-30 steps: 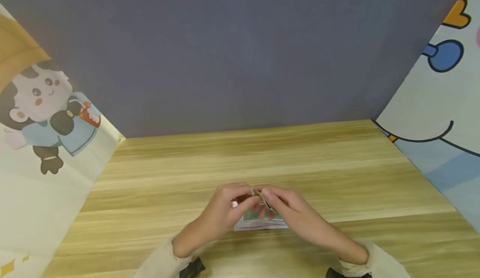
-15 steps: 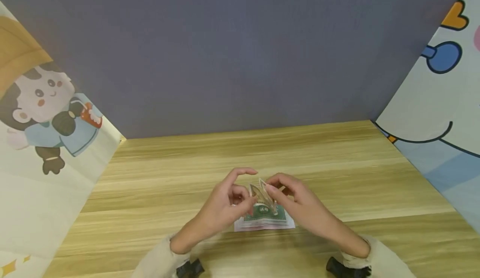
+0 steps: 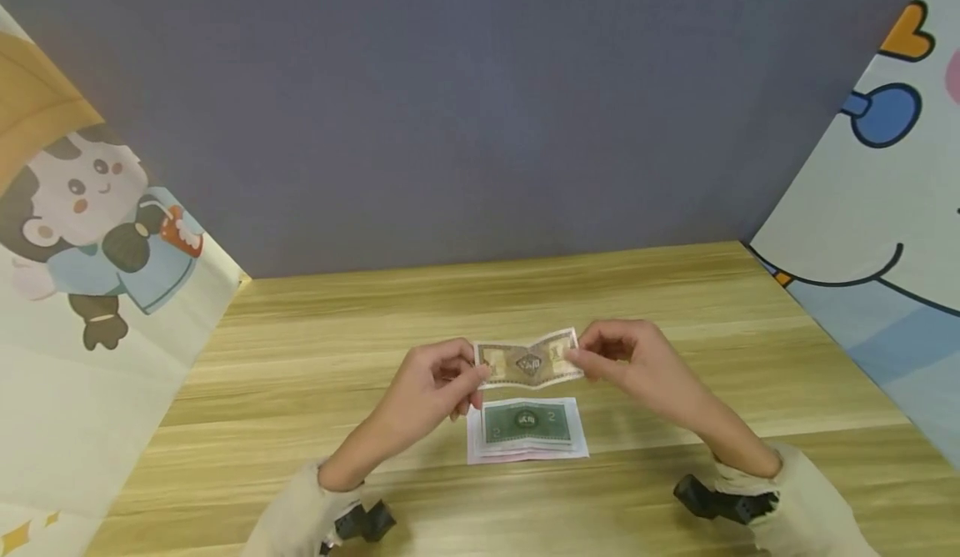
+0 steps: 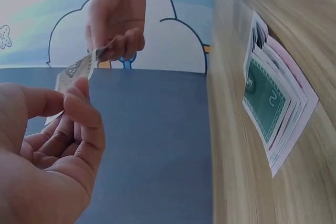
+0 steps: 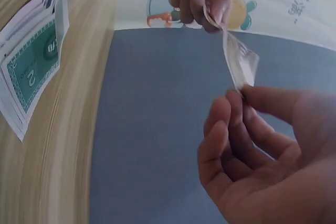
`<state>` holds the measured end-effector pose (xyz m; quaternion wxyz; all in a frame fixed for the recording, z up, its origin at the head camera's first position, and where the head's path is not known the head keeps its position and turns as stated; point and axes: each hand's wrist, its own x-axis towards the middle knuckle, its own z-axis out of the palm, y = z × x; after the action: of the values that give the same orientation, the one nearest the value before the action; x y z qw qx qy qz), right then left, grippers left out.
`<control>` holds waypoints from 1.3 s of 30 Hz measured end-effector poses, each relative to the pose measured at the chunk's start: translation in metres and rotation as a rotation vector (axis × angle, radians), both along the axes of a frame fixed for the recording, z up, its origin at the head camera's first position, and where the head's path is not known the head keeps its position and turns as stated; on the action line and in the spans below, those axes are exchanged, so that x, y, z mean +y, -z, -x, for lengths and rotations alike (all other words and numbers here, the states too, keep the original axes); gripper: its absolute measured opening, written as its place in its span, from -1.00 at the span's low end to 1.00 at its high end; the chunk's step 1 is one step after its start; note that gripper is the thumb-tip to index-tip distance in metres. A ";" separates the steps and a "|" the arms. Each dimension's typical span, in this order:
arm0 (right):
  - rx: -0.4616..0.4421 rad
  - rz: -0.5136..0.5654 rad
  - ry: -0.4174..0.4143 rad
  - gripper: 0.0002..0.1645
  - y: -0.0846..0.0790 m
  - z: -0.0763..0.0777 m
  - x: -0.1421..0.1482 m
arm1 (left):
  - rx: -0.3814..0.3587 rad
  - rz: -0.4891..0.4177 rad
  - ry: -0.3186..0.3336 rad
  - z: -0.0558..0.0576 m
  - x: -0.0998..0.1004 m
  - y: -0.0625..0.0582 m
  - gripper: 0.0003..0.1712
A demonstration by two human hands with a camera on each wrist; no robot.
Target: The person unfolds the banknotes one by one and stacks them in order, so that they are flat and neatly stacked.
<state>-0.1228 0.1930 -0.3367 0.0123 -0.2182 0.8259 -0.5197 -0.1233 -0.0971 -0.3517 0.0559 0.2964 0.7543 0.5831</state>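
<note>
The brown banknote (image 3: 528, 363) hangs stretched flat above the wooden table (image 3: 675, 307), held by its two short ends just beyond the stack of notes (image 3: 527, 430) lying on the table nearest the person. From the head view, the stack shows a green note marked 2 on top with pale pink edges underneath, and the brown note's printed face is readable. The wrist views give what the head view cannot — the left wrist camera shows the stack (image 4: 273, 103) edge-on, several fanned layers under the green one, and the brown note (image 4: 76, 74) seen thin and slanted between the two hands; the right wrist camera shows the note (image 5: 239, 61) translucent and slightly curled, with the stack (image 5: 31, 61) off to the side. Half a second ago the note stood folded and bowed between hands close together right over the stack; now it is opened out full length, the hands have drawn apart, and the stack is uncovered. The left hand (image 3: 435, 382) pinches the note's left end between thumb and forefinger, its other fingers loosely curled — the right hand (image 3: 626, 357) pinches the right end the same way, its remaining fingers bent under.
</note>
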 end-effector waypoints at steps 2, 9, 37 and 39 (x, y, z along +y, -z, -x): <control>-0.051 -0.017 -0.030 -0.86 -0.001 0.002 0.003 | -0.021 0.013 0.006 0.001 -0.001 0.000 -0.77; -0.152 -0.130 -0.173 -0.76 0.012 0.012 0.009 | -0.145 0.230 0.132 0.009 -0.007 0.013 -0.72; -0.098 -0.512 -0.204 -0.63 0.074 0.016 -0.012 | -0.028 0.633 0.096 0.015 0.003 0.064 -0.63; -0.091 -0.518 -0.202 -0.64 0.073 0.015 -0.013 | -0.011 0.646 0.084 0.014 0.003 0.064 -0.60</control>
<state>-0.1379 0.1800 -0.4102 0.1565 -0.2653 0.9039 -0.2967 -0.1369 -0.0937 -0.4157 0.1751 0.2912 0.8871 0.3125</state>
